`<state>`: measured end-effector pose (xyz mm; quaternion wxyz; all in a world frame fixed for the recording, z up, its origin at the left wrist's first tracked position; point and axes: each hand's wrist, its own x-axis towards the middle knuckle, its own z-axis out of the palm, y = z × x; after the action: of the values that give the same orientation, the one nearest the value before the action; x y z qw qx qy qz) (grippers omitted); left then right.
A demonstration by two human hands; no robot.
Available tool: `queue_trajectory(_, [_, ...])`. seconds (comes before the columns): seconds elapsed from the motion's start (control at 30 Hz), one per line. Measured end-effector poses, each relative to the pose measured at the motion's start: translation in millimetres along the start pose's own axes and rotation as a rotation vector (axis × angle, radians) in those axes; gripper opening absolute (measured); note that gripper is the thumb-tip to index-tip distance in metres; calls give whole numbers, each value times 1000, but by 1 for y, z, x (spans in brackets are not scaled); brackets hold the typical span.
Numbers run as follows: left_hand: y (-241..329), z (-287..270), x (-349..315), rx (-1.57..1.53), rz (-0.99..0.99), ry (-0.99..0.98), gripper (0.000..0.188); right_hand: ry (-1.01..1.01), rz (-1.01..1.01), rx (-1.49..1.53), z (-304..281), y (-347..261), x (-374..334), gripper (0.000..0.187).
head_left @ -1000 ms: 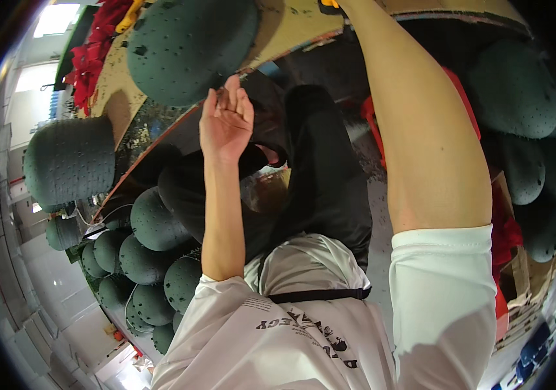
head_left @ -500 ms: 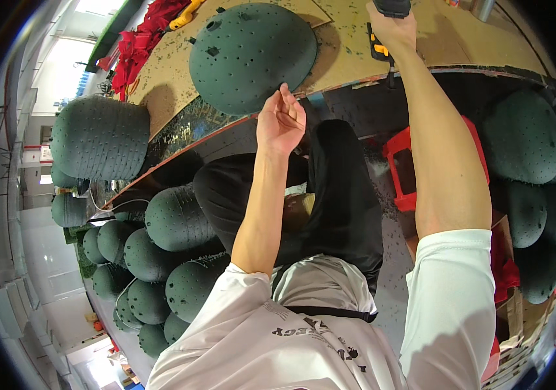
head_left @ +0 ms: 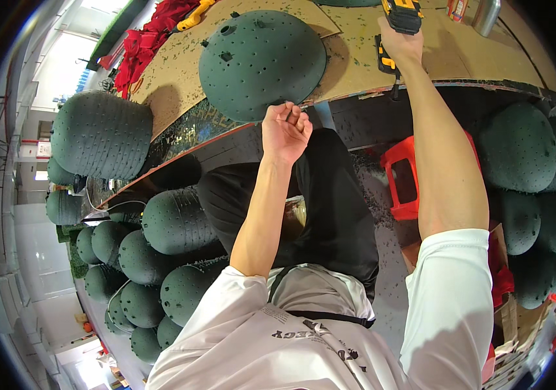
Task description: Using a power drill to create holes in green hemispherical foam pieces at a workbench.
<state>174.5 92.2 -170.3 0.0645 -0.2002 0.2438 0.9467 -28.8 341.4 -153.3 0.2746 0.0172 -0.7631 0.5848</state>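
A dark green dome (head_left: 262, 68), dotted with small holes and a few short raised tubes, rests rounded side up on the cardboard-covered table (head_left: 349, 81). Just below its near rim is my left hand (head_left: 287, 133), palm up with the fingers curled in; a small dark bit seems to show between them, too small to name. At the far right of the dome, my right hand (head_left: 401, 47) grips a black and yellow cordless drill (head_left: 403, 18). My fingers partly hide the drill's handle, and its battery end points up.
Stacked green domes (head_left: 102, 136) stand left; more domes (head_left: 141, 257) lie below, others (head_left: 518, 146) at right. A red plastic stool (head_left: 405, 179) sits under the table. Red cloth (head_left: 151, 42), a yellow-handled tool (head_left: 193, 16) and a metal can (head_left: 486, 18) are on top.
My left hand's fingers have curled in further, and the hand sits slightly lower off the dome's rim. The drill has come further into view in my right hand. The whole view has shifted slightly.
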Motion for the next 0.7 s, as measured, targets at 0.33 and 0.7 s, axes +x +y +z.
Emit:
queue_trajectory(0.33, [0, -62, -22, 683, -1, 356, 19, 45, 76, -3, 1, -8, -3, 34])
queue_trajectory(0.7, [-16, -27, -11, 195, 488, -26, 19, 44, 47, 8, 0, -7, -4, 36])
